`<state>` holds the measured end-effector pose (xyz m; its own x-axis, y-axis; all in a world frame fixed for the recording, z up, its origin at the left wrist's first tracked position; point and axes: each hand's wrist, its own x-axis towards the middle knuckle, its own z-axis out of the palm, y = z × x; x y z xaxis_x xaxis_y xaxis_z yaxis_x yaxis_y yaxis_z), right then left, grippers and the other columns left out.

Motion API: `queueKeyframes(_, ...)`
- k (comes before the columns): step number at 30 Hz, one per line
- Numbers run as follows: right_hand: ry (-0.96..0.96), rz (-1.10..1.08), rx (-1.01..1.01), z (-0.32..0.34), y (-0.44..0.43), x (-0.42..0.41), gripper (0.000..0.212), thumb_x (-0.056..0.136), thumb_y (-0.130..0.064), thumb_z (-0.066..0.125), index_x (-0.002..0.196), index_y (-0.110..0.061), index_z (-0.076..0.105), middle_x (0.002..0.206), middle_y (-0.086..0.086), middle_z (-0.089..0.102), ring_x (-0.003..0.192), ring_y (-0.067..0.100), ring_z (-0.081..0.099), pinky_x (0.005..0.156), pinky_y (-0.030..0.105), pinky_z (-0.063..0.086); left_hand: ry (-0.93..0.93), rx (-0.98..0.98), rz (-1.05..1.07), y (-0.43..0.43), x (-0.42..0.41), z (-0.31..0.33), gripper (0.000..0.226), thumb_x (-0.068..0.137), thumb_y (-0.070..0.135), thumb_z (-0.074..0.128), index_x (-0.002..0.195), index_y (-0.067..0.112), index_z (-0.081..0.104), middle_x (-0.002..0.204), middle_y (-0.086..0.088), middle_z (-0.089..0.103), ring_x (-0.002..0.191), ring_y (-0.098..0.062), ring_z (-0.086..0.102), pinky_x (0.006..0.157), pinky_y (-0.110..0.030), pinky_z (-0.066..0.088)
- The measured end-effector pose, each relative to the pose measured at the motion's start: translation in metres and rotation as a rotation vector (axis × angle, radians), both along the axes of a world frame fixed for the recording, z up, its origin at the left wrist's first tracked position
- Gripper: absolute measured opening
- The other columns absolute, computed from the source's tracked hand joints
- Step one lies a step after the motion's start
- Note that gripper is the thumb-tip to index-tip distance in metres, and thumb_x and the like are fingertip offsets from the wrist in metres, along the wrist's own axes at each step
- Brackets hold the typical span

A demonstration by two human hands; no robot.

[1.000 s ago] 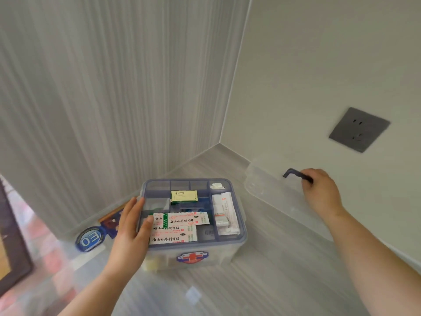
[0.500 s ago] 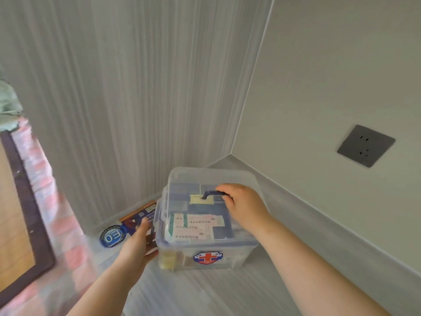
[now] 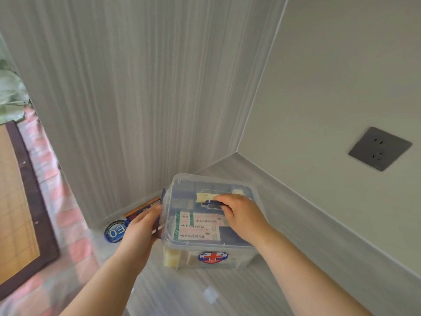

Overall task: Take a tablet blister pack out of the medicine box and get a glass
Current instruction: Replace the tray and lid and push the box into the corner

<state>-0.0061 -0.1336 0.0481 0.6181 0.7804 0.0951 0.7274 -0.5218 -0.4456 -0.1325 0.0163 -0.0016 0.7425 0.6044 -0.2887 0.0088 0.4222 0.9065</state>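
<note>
A clear plastic medicine box (image 3: 230, 254) with a red-cross sticker stands on the grey floor in a wall corner, its clear lid (image 3: 182, 185) lying on top. White medicine cartons with green print show through the lid. My right hand (image 3: 241, 215) rests on the lid, fingers curled around its dark blue handle (image 3: 210, 203). My left hand (image 3: 141, 226) presses against the box's left side at the blue side latch. No loose blister pack or glass is in view.
A round blue tin (image 3: 115, 231) and a dark flat packet (image 3: 142, 207) lie left of the box against the striped wall. A grey wall socket (image 3: 379, 148) sits on the right wall. A woven mat (image 3: 13, 201) on a checked cloth lies at far left.
One second ago the lid stood off to the right in my right hand, the box open. It has been brought over and set onto the box. My left hand moved to the box's left side.
</note>
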Motion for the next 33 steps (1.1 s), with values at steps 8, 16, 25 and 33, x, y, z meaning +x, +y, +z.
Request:
queueKeyframes(8,0.035,0.060,-0.081,0.009,0.002,0.010,0.032,0.091,-0.011,0.039,0.116,-0.021,0.056,0.116,0.007,0.064,0.103,0.022,0.054,0.076,0.023,0.036,0.028,0.058,-0.001,-0.003,0.005,0.006,0.035,0.085,0.008,0.051,0.120,0.012,0.052,0.105,-0.012,0.065,0.080,-0.019,0.061,0.063,-0.029,0.047)
queueKeyframes(16,-0.046,0.087,-0.143,0.024,0.007,0.015,0.028,0.091,-0.015,0.038,0.107,-0.022,0.059,0.102,0.006,0.068,0.085,0.021,0.056,0.060,0.024,0.027,0.011,-0.052,0.018,0.004,0.003,0.007,0.024,0.089,-0.001,0.038,0.087,0.006,0.060,0.036,0.008,0.048,0.032,-0.004,0.041,0.036,-0.014,0.035)
queueKeyframes(25,-0.188,0.105,-0.250,0.020,0.017,0.005,0.027,0.091,-0.013,0.037,0.105,-0.018,0.060,0.101,0.013,0.068,0.087,0.031,0.058,0.063,0.031,0.036,0.052,0.024,-0.010,0.005,0.005,0.008,0.018,0.087,0.009,0.049,0.096,0.014,0.064,0.077,-0.005,0.064,0.068,-0.021,0.055,0.058,-0.028,0.042)
queueKeyframes(33,-0.182,0.077,-0.109,-0.006,0.008,-0.002,0.032,0.093,-0.026,0.036,0.122,-0.023,0.049,0.128,-0.002,0.057,0.114,0.020,0.047,0.093,0.032,0.037,0.081,0.058,0.078,0.000,0.009,0.001,0.032,0.084,0.002,0.052,0.116,0.005,0.055,0.109,-0.017,0.063,0.091,-0.031,0.059,0.074,-0.035,0.049)
